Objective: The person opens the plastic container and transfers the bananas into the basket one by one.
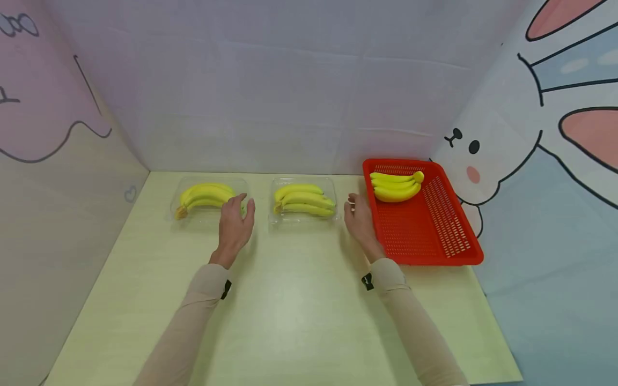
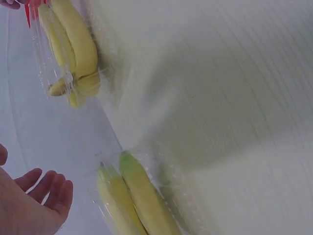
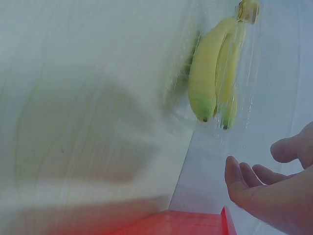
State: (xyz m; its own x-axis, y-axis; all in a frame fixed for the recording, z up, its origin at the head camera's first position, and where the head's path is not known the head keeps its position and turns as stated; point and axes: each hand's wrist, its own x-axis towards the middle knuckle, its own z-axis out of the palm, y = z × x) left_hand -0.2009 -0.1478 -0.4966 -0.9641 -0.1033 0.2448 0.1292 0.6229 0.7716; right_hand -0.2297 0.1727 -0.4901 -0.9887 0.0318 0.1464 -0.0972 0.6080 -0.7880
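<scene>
Two clear plastic trays stand along the back of the table, each with a bunch of yellow bananas. My left hand (image 1: 235,228) hovers at the right end of the left tray (image 1: 203,219), its fingers loosely bent over the tips of the left bananas (image 1: 205,193). Between my hands sits the middle tray (image 1: 301,219) with its bananas (image 1: 305,199). My right hand (image 1: 359,220) is between that tray and a red basket (image 1: 415,230), right at the basket's left rim, fingers relaxed and nothing in them. A third bunch of bananas (image 1: 396,187) lies in the basket's back left corner.
The pale wooden table (image 1: 280,321) ends at a white fabric wall (image 1: 270,107) behind the trays. Printed side walls with cartoon figures (image 1: 497,171) stand left and right. The basket reaches close to the table's right edge.
</scene>
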